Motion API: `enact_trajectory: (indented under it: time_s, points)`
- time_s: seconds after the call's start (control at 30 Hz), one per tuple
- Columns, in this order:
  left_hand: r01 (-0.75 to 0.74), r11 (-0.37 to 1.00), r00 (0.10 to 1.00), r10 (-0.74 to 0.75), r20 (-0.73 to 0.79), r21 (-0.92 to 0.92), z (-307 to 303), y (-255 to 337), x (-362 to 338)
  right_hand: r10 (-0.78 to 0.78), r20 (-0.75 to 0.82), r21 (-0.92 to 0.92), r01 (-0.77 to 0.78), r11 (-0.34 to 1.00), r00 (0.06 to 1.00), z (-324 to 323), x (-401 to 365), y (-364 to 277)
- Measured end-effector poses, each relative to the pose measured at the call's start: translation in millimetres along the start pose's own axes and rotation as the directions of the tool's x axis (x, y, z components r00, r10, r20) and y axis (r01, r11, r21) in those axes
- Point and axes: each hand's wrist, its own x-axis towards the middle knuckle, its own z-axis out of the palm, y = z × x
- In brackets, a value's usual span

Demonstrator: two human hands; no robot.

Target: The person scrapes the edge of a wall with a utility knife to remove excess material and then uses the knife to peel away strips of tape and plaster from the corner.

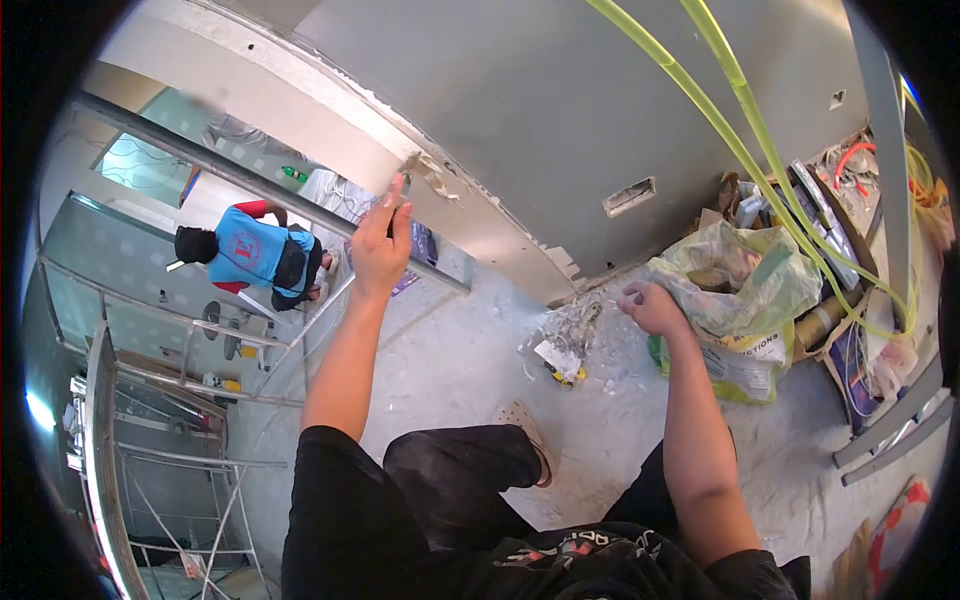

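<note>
My left hand (382, 240) is raised to the chipped white wall edge (435, 180), where the coating is broken and flaking. Its fingers are closed round a small, narrow, dark piece at the fingertips, too small to name. My right hand (655, 308) hangs lower, fingers curled in, with nothing visible in them. Just beside it stands a translucent plastic bag (735, 265) stuffed with scraps. Below the wall edge, a heap of plaster debris (570, 330) lies on the floor, with a yellow and black object (567, 376) that looks like a tape measure.
Metal scaffolding (190, 330) fills the left, one pipe (230, 170) running close behind my left hand. A co-worker in a blue shirt (250, 245) crouches beyond it. Yellow-green hoses (745, 110) hang at right, above boxes of scrap. The grey wall (560, 110) has a cut-out (630, 196).
</note>
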Motion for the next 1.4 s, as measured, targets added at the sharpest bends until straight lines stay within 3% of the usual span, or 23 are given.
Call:
enact_trajectory:
  time_s: [0.13, 0.2, 0.4, 0.43, 0.47, 0.67, 0.73, 0.77, 0.8, 0.87, 0.9, 0.93, 0.97, 1.03, 1.13, 1.4]
  points:
    - [-0.010, 0.999, 1.000, 0.009, -0.026, -0.039, 3, -7, 2, 0.031, 0.017, 0.004, -0.031, 1.000, 0.999, -2, 0, 1]
    - [-0.103, 0.995, 0.992, 0.102, -0.072, 0.000, 5, -8, 3, 0.039, 0.030, 0.019, -0.039, 0.999, 0.999, 2, 3, -1]
    - [-0.044, 0.998, 0.984, 0.036, -0.173, -0.041, 33, -3, -9, 0.049, 0.066, -0.024, -0.047, 0.999, 0.997, 15, 12, 0]
    - [0.054, 0.997, 0.988, -0.061, -0.139, -0.055, 37, 1, -15, 0.046, 0.071, -0.008, -0.045, 0.999, 0.996, 17, 13, 0]
    - [0.059, 0.997, 0.989, -0.066, -0.136, -0.055, 41, 1, -16, 0.042, 0.071, 0.007, -0.043, 0.999, 0.997, 18, 14, 1]
    - [-0.075, 0.997, 0.964, 0.065, -0.258, -0.029, 58, -8, -25, 0.036, 0.066, -0.040, -0.033, 0.999, 0.997, 17, 10, 6]
    - [0.054, 0.997, 0.994, -0.059, -0.090, -0.052, 50, -8, -38, 0.027, 0.047, -0.040, -0.025, 0.999, 0.999, 12, 6, 8]
    - [-0.005, 0.999, 0.989, 0.011, 0.149, -0.039, 50, -14, -58, 0.019, 0.030, -0.033, -0.018, 0.999, 0.999, 10, 4, 7]
    - [-0.065, 0.997, 0.924, 0.074, 0.375, -0.035, 52, -24, -87, 0.004, 0.016, -0.031, -0.004, 1.000, 1.000, 10, 3, 8]
    - [-0.118, 0.980, 0.871, 0.180, 0.457, -0.162, 49, -35, -135, 0.001, 0.016, -0.035, -0.001, 0.999, 1.000, 6, 5, 15]
    - [-0.147, 0.974, 0.869, 0.212, 0.448, -0.175, 49, -42, -118, 0.006, -0.015, -0.025, -0.006, 1.000, 1.000, 0, 10, 15]
    - [-0.076, 0.983, 0.963, 0.116, 0.242, -0.170, 40, -43, -109, 0.004, -0.021, -0.039, -0.005, 0.999, 1.000, 2, 7, 18]
    - [0.017, 0.985, 1.000, -0.013, 0.026, -0.174, 29, -42, -108, -0.003, -0.009, -0.062, 0.002, 0.998, 1.000, 6, 4, 20]
    - [-0.081, 0.992, 0.994, 0.074, -0.077, -0.100, -1, -29, -60, 0.020, 0.009, -0.053, -0.020, 0.998, 1.000, 5, -3, 8]
    - [0.005, 0.995, 0.999, 0.000, 0.053, -0.098, -17, -18, -18, 0.039, 0.012, -0.048, -0.039, 0.998, 0.999, 5, -4, 1]
    - [-0.100, 0.988, 0.995, 0.100, -0.008, -0.114, -3, -20, 6, 0.076, 0.027, -0.006, -0.075, 0.997, 0.997, 0, -6, -3]
